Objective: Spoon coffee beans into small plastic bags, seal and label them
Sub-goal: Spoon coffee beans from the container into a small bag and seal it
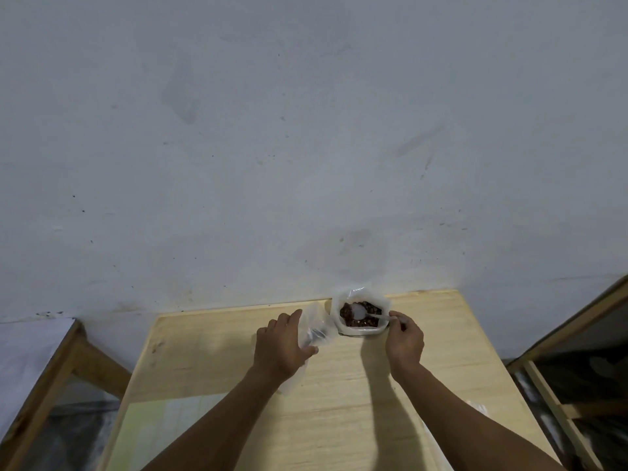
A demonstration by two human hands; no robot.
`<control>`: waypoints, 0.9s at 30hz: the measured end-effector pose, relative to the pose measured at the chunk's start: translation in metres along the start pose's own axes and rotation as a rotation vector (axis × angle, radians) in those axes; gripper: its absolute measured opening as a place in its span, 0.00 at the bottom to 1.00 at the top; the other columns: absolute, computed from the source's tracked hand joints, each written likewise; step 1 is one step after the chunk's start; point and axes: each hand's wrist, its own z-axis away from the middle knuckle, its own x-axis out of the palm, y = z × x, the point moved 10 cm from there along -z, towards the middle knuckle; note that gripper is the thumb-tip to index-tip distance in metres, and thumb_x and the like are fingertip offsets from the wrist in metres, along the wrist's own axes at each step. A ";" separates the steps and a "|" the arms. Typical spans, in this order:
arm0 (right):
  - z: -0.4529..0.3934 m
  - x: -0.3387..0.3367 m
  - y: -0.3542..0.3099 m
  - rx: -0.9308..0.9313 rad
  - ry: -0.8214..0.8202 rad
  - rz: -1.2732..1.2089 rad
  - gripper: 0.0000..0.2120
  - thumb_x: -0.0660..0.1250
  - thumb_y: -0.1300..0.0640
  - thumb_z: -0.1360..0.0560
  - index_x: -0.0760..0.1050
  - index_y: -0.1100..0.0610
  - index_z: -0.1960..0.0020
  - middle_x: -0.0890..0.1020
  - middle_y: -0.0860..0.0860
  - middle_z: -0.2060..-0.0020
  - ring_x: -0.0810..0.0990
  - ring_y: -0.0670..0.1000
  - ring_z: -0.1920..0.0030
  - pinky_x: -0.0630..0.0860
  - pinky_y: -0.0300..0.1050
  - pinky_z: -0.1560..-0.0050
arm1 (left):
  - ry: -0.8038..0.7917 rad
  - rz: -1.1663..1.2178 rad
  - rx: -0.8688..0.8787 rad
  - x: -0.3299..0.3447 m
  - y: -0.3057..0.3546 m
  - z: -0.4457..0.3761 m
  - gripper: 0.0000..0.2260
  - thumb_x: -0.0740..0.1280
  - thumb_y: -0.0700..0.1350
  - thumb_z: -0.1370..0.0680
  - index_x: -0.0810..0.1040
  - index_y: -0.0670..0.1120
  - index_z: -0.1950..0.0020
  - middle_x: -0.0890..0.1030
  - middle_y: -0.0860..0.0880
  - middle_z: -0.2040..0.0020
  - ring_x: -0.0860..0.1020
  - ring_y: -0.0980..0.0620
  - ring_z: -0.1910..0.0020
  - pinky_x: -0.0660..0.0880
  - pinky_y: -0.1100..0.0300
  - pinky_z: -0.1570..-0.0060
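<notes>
Overhead, pale wooden table against a scuffed white wall.

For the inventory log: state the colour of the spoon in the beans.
White, translucent plastic spoon, seen in the head view.

Brown coffee beans, white spoon

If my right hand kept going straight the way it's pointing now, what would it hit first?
Probably the bean bag. Your right hand holds the white spoon, pointing up-left toward that open bag of coffee beans, with nothing visibly between them. Depth is unclear from this single view.
</notes>
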 end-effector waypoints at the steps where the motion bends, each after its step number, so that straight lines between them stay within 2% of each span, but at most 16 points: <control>1: -0.002 0.003 0.004 0.021 -0.016 0.003 0.10 0.62 0.62 0.21 0.81 0.57 0.48 0.83 0.56 0.47 0.79 0.57 0.44 0.74 0.53 0.39 | -0.008 -0.005 0.003 0.002 0.001 -0.002 0.38 0.68 0.65 0.29 0.63 0.51 0.24 0.75 0.51 0.36 0.75 0.48 0.40 0.70 0.54 0.45; 4: -0.003 0.010 0.013 0.066 -0.078 -0.020 0.09 0.62 0.62 0.21 0.82 0.57 0.50 0.83 0.55 0.48 0.79 0.57 0.45 0.75 0.52 0.39 | -0.040 -0.015 0.005 0.010 0.005 -0.007 0.37 0.67 0.65 0.29 0.63 0.51 0.24 0.75 0.52 0.36 0.75 0.48 0.40 0.69 0.55 0.44; 7: -0.002 0.014 0.021 0.133 -0.125 -0.072 0.11 0.61 0.64 0.21 0.83 0.57 0.50 0.82 0.52 0.51 0.78 0.54 0.49 0.74 0.46 0.47 | -0.055 -0.030 0.001 0.016 0.009 -0.011 0.37 0.67 0.65 0.28 0.62 0.51 0.24 0.75 0.52 0.37 0.75 0.49 0.40 0.69 0.54 0.45; 10: -0.006 0.013 0.028 0.206 -0.127 -0.105 0.12 0.62 0.64 0.24 0.83 0.55 0.56 0.81 0.50 0.58 0.74 0.53 0.57 0.71 0.47 0.53 | -0.053 -0.013 -0.005 0.020 0.009 -0.013 0.37 0.68 0.65 0.28 0.62 0.50 0.24 0.75 0.51 0.37 0.75 0.48 0.40 0.69 0.53 0.44; 13: -0.008 0.006 0.027 0.244 -0.101 -0.143 0.10 0.63 0.63 0.24 0.83 0.55 0.55 0.77 0.50 0.63 0.72 0.52 0.60 0.70 0.47 0.55 | -0.042 0.029 -0.010 0.021 0.006 -0.014 0.38 0.69 0.64 0.29 0.62 0.50 0.24 0.75 0.51 0.36 0.74 0.48 0.39 0.69 0.53 0.42; 16: -0.009 -0.006 0.018 0.227 -0.076 -0.194 0.11 0.62 0.63 0.23 0.82 0.55 0.55 0.78 0.50 0.63 0.72 0.51 0.61 0.70 0.46 0.56 | -0.029 0.045 -0.016 0.019 0.001 -0.012 0.38 0.69 0.65 0.29 0.62 0.51 0.24 0.75 0.52 0.35 0.74 0.49 0.38 0.69 0.52 0.41; 22: -0.002 -0.023 -0.007 0.186 -0.048 -0.291 0.10 0.61 0.66 0.22 0.81 0.60 0.50 0.75 0.52 0.65 0.70 0.50 0.67 0.69 0.42 0.63 | 0.014 0.083 0.010 0.009 -0.001 -0.008 0.39 0.69 0.65 0.31 0.66 0.50 0.25 0.77 0.51 0.38 0.76 0.48 0.42 0.72 0.52 0.45; 27: 0.018 -0.022 -0.025 0.149 -0.104 -0.339 0.09 0.62 0.66 0.22 0.81 0.60 0.51 0.74 0.52 0.66 0.69 0.49 0.66 0.70 0.42 0.62 | -0.021 0.066 0.016 0.009 0.004 -0.007 0.40 0.66 0.68 0.31 0.63 0.52 0.24 0.75 0.52 0.36 0.75 0.49 0.40 0.71 0.53 0.44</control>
